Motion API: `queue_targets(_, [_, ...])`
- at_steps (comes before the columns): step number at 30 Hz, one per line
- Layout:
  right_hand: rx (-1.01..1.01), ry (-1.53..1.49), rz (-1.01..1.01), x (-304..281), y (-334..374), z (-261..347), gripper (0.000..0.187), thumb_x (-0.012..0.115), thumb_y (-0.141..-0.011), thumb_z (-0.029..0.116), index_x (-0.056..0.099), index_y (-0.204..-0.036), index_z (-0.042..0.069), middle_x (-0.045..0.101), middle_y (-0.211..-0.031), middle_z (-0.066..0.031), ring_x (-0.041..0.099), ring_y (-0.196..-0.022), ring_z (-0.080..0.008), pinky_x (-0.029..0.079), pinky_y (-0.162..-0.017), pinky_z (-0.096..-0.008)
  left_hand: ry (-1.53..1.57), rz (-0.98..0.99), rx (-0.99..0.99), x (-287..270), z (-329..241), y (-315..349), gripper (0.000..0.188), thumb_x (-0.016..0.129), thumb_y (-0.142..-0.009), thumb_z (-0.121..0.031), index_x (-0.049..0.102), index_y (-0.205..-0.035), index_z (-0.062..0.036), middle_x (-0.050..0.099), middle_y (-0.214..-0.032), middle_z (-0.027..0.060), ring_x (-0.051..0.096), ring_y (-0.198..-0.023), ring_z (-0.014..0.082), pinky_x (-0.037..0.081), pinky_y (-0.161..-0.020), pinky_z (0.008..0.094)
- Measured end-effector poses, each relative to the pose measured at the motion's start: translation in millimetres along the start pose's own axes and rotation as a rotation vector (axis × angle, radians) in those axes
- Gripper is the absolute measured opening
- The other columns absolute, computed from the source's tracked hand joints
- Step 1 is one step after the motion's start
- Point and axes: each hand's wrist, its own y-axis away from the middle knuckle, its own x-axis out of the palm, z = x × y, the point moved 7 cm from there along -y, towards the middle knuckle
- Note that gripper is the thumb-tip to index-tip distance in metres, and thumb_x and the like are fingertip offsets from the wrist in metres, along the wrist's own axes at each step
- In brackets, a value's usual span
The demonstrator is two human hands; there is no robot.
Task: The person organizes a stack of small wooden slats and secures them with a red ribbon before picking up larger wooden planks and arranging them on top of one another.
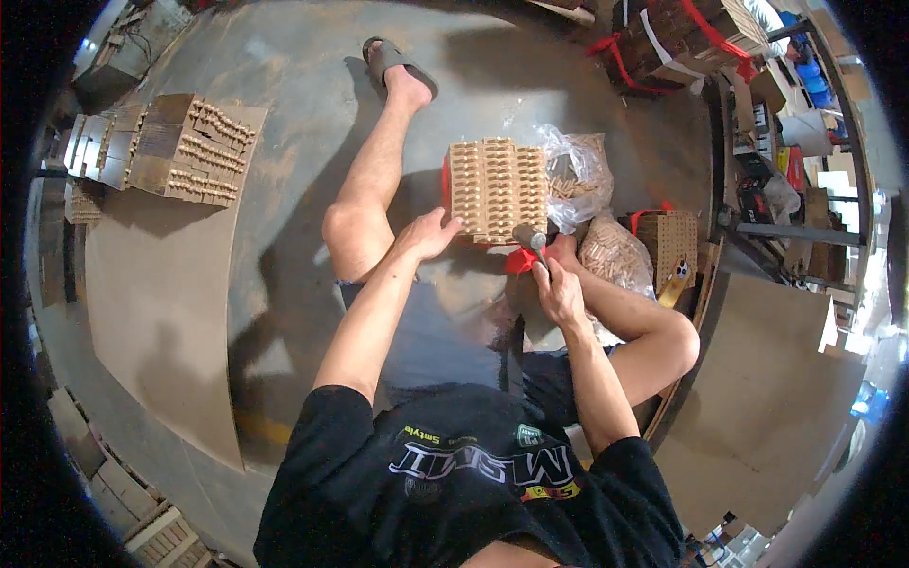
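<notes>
Grey concrete floor (303, 57), worn, under everything; person in black T-shirt (331, 492) and dark shorts sits low, left leg stretched out ahead, right leg bent. Long brown board (156, 322) flat on floor at left; another brown sheet (757, 388) at lower right. Dark metal rack (795, 232) with mixed goods along right side. Stack of brown blocks (180, 156) at far end of left board, rows of peg ends on one face. Bundle of brown slabs (677, 43), red straps, upper right. Main item: peg-studded block (498, 189), on floor ahead of person, between the legs, rows of pale pegs on its top, red material along its left side. Clear plastic bag (576, 170) with loose pegs just beside its right side; second peg-filled bag (615, 254) nearer the right leg; brown block with holes (674, 241) just right of that. Left hand (431, 234) partly open, fingers loosely bent, at near-left edge of main block, nothing gripped. Right hand (562, 295) closed round handle of hammer (538, 242), head over near-right corner of main block; cannot tell if touching. Grey sandal (398, 68) on left foot. Yellow phone (675, 282) by the holed block, tilted
</notes>
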Motion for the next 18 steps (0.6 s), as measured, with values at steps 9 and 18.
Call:
queue_targets(9, [-0.125,0.165,0.141,49.7,-22.0,20.3,0.025,0.056,-0.098,0.03,0.06,-0.097,0.005,0.064,-0.073,-0.0236,0.064,-0.068,-0.0423,0.052,-0.06,-0.0498,0.057,-0.023,0.047,-0.7,5.0,-8.5,0.055,0.041,-0.1,-0.05,0.058,-0.124,-0.0031,0.062,-0.123,0.0233,0.057,-0.118,0.0382,0.044,-0.097,0.046])
queue_targets(18, [-0.249,0.097,0.121,59.6,-26.1,25.4,0.022,0.057,-0.096,0.027,0.061,-0.097,0.005,0.062,-0.068,-0.0187,0.065,-0.065,-0.0364,0.051,-0.057,-0.046,0.174,0.007,0.131,2.0,11.0,-18.6,0.054,0.03,-0.102,-0.045,0.061,-0.122,-0.0055,0.063,-0.122,0.0226,0.056,-0.118,0.0397,0.043,-0.098,0.0455])
